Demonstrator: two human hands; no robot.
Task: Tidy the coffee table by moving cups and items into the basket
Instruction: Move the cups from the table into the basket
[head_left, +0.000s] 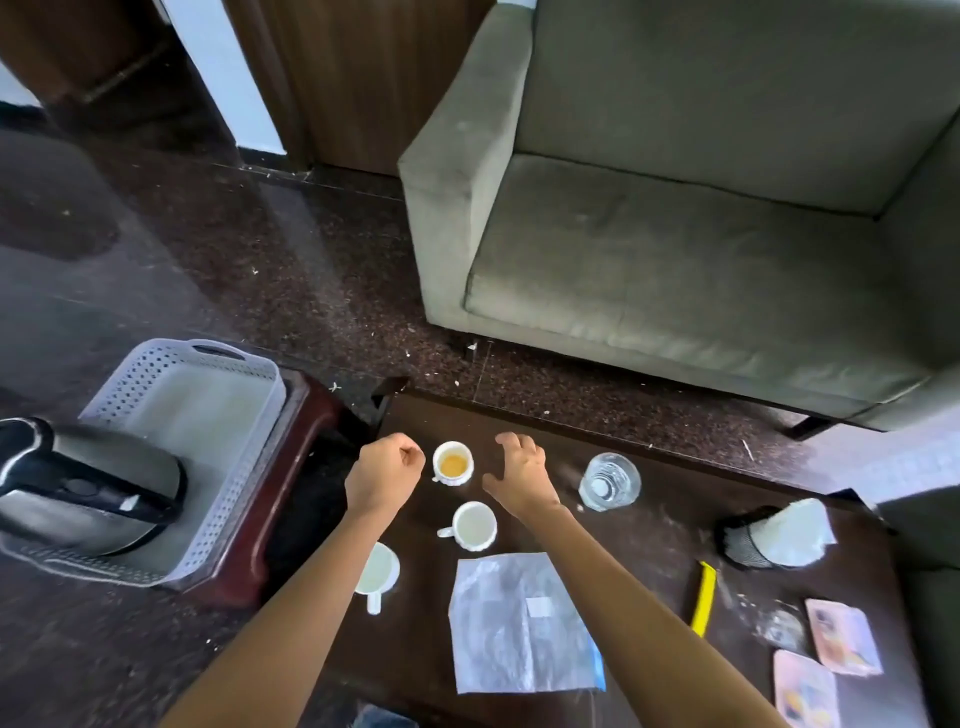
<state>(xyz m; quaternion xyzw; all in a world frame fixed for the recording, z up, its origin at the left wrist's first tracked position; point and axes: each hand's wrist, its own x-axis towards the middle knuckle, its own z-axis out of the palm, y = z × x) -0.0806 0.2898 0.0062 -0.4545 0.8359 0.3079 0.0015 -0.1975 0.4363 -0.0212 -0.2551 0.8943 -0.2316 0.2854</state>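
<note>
White cup (453, 462) with brown liquid stands on the dark coffee table (665, 525), between both hands. Left hand (383, 474) is clenched in a fist and holds nothing; right hand (521, 474) is spread, fingers loose — neither touches the cup. Two more cups (474, 526) stand nearer. Grey basket (208, 395) sits well left, kettle (88, 483) inside.

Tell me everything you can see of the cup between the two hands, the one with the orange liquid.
The white cup stands upright near the far edge of the dark coffee table. It looks ceramic, with a ribbed lower wall, and holds a little orange-brown liquid at the bottom. Its handle is hard to make out. The left hand, loosely closed, and the open right hand flank it without touching.
</note>
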